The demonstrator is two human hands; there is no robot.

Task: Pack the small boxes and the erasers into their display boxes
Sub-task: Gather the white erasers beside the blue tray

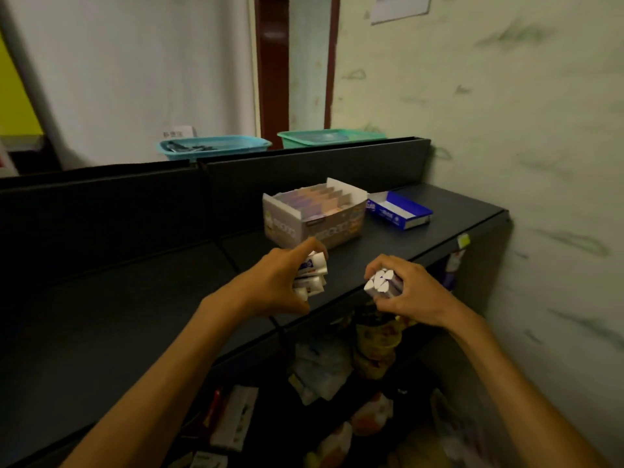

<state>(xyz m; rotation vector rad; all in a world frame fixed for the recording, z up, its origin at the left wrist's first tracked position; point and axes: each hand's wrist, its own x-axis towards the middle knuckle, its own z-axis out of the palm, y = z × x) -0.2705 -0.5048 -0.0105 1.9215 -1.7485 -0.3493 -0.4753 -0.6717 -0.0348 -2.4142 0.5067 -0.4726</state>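
Observation:
My left hand (280,282) grips a bundle of several white erasers (312,273) in printed sleeves, just above the black shelf (135,292). My right hand (408,292) grips a second bundle of white erasers (381,281) over the shelf's front edge, their white ends facing me. Behind my hands stands a pale display box (314,217) filled with rows of small pastel boxes. To its right lies a low blue and white display box (400,209), open, its inside mostly hidden from here.
A black back panel (304,170) runs behind the shelf. The wall (506,130) closes off the right side. Two teal baskets (212,146) sit beyond the panel. Below the shelf, packets and bags (337,366) fill a lower level.

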